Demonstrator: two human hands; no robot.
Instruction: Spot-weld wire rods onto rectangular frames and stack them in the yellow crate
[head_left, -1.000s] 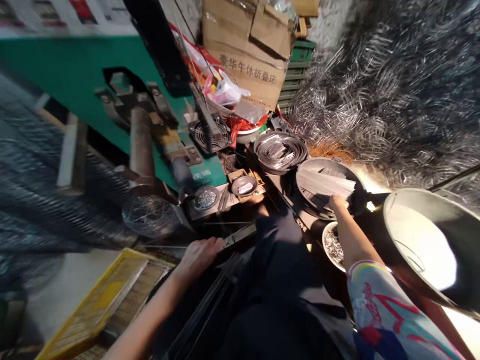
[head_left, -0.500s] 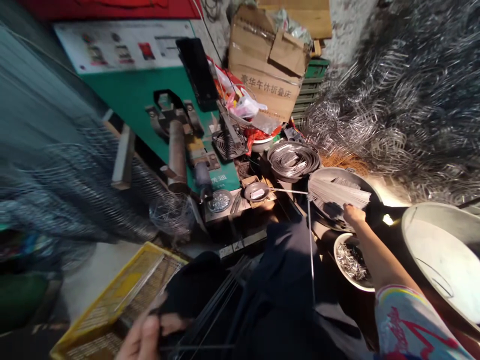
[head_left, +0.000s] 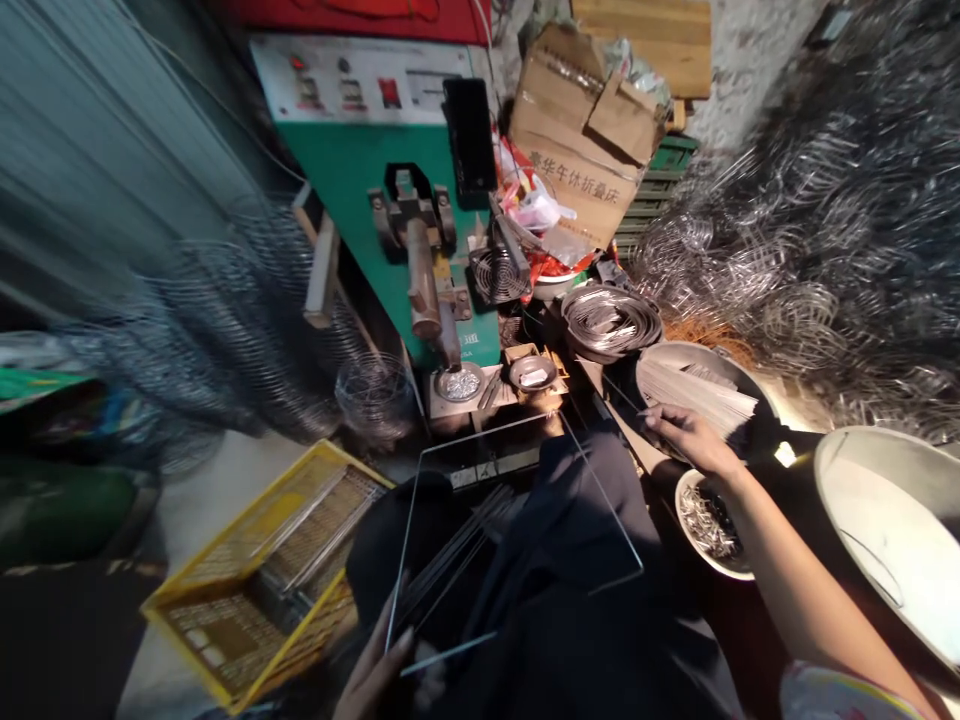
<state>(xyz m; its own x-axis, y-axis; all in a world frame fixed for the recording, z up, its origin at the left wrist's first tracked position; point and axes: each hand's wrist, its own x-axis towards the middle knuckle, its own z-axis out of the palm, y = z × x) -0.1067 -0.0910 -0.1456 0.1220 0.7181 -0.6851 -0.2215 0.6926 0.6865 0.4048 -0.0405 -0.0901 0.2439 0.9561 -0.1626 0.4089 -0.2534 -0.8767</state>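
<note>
In the lower middle my left hand grips a thin metal wire bent into a large four-sided frame. The frame stands over my dark-clothed lap, and its two wire ends are apart. My right hand is raised at the near edge of a round metal pan. Its thumb and fingers are pinched on what looks like a thin straight wire pointing left. Inside the pan lies a fanned bundle of straight wires. Some loose wires rest across my lap.
Ahead stands a green machine with a small dish below its electrodes. A yellow crate is at left. At right are a bowl of small metal pieces, a large pale basin and heaped wire rings.
My right hand has lifted from the wire bundle and moved slightly left, with a thin wire in its fingers. My left hand and the wire frame have shifted right; the whole view has turned left.
</note>
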